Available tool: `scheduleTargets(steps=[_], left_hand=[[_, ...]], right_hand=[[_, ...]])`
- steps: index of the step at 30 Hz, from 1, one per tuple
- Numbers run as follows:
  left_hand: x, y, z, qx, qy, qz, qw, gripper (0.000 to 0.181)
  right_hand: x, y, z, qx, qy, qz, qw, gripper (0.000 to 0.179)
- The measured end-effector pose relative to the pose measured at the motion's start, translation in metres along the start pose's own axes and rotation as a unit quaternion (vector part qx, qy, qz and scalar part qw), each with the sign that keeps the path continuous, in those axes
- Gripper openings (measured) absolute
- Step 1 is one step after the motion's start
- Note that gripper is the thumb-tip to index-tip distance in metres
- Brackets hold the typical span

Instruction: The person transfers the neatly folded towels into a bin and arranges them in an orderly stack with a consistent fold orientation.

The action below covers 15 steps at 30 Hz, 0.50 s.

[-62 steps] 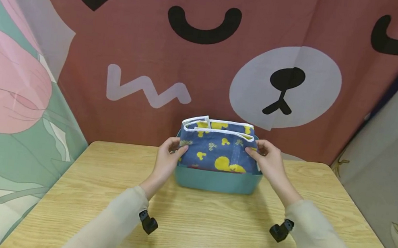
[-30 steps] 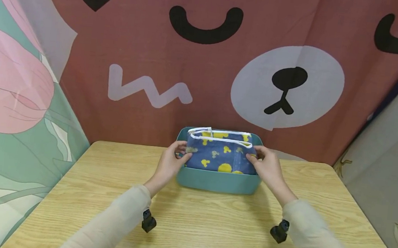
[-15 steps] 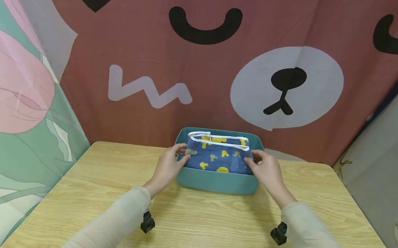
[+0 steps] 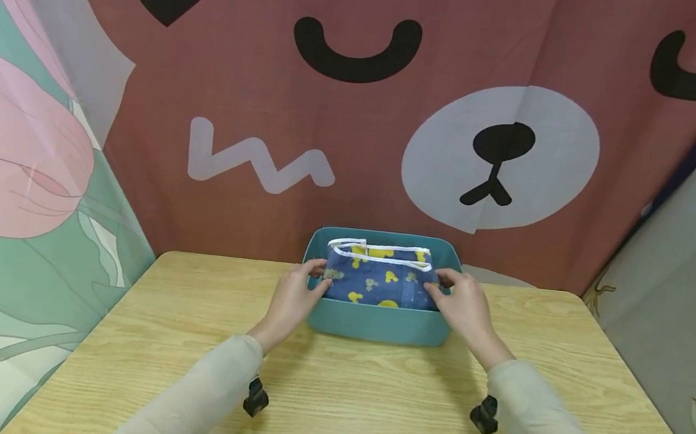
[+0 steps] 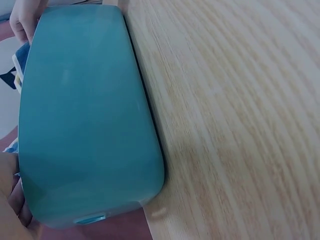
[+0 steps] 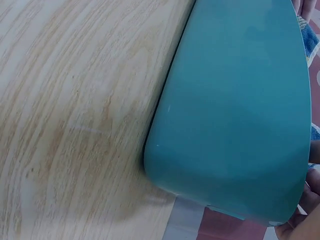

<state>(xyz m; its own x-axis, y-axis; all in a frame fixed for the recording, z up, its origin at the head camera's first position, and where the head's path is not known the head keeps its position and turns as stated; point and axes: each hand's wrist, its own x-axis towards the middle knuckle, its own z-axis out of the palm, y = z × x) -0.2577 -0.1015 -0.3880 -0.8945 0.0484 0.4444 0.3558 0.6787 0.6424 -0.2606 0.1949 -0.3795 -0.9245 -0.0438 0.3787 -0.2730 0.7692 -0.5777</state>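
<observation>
A folded blue towel (image 4: 379, 280) with yellow shapes and white trim stands on edge inside a teal plastic bin (image 4: 381, 325), its top near rim height. My left hand (image 4: 291, 299) pinches the towel's left end, thumb in front and fingers behind. At the opposite end, my right hand (image 4: 467, 318) holds it the same way. Both wrist views are mostly filled by the bin's outer front wall (image 5: 90, 115), which hides the towel's lower part. Small bits of towel (image 6: 310, 40) show past the rim in the right wrist view.
The bin rests near the back edge of a wooden table (image 4: 360, 402). Right behind it hangs a red curtain (image 4: 246, 220) with a bear face. Patterned drapes (image 4: 11, 210) close off the left side, and a grey one (image 4: 691, 281) the right.
Both hands have lowered the towel into the bin, most of it early on and slightly more in the last half second. The bin has stayed in place.
</observation>
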Motion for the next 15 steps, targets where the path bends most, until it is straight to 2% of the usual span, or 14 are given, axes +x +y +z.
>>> scheduleTargets(steps=[5,8,12,15], left_hand=[[0.0004,0.0005,0.0011,0.002,0.000,-0.003,1.0000,0.040],[0.0004,-0.0014,0.0022,0.007,0.008,0.017,0.9998,0.037],[-0.0007,-0.0033,-0.0009,-0.014,0.018,0.028,0.9993,0.033],[-0.0013,-0.0031,-0.0059,-0.038,0.019,0.014,0.9990,0.033]], right_hand=[[0.0005,0.0008,0.0008,-0.003,0.003,-0.005,1.0000,0.035],[-0.0009,0.0013,0.0013,-0.003,0.010,-0.008,0.9999,0.032],[-0.0038,0.0017,0.0015,0.009,0.022,-0.011,0.9996,0.028],[-0.0060,0.0022,0.0010,0.021,0.031,-0.015,0.9992,0.026]])
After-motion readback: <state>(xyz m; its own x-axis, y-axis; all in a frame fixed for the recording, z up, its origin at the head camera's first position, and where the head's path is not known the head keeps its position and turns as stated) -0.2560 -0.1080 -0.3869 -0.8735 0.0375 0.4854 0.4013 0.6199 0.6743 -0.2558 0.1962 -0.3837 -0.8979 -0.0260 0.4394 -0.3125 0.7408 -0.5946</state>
